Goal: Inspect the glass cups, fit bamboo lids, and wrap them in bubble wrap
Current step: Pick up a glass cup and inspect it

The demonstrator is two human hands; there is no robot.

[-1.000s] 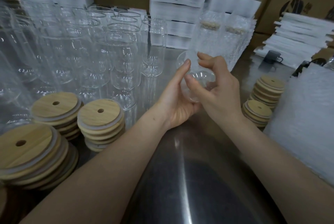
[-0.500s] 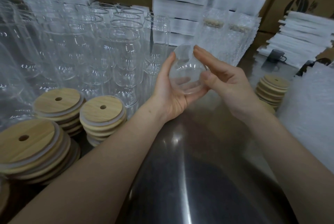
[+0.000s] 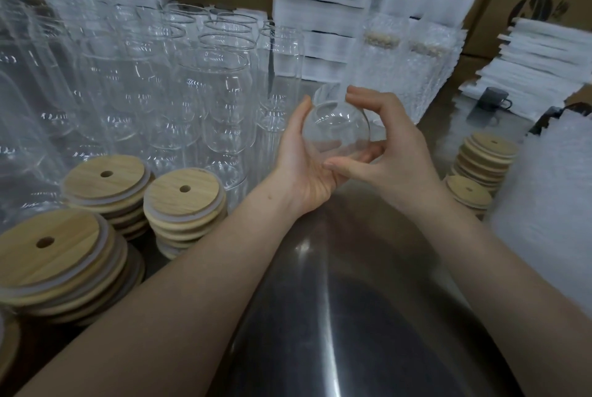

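A clear glass cup (image 3: 336, 127) is held tilted on its side above the steel table, one round end facing me. My left hand (image 3: 304, 169) cradles it from below and the left, thumb up along its rim. My right hand (image 3: 394, 153) grips it from the right, fingers curled over the top and thumb pressing underneath. Stacks of bamboo lids (image 3: 184, 204) with straw holes stand at the left, with smaller lid stacks (image 3: 483, 156) at the right. A sheet pile of bubble wrap (image 3: 551, 201) lies at the far right.
Several rows of bare glass cups (image 3: 221, 98) fill the left and back of the steel table (image 3: 336, 316). Wrapped cups (image 3: 413, 76) stand behind my hands. White foam stacks (image 3: 323, 12), cardboard boxes and a small dark mug (image 3: 491, 103) sit at the back.
Both hands have turned the glass cup between them; my right hand's fingers went from stretched along it to curled over its top with the thumb beneath.
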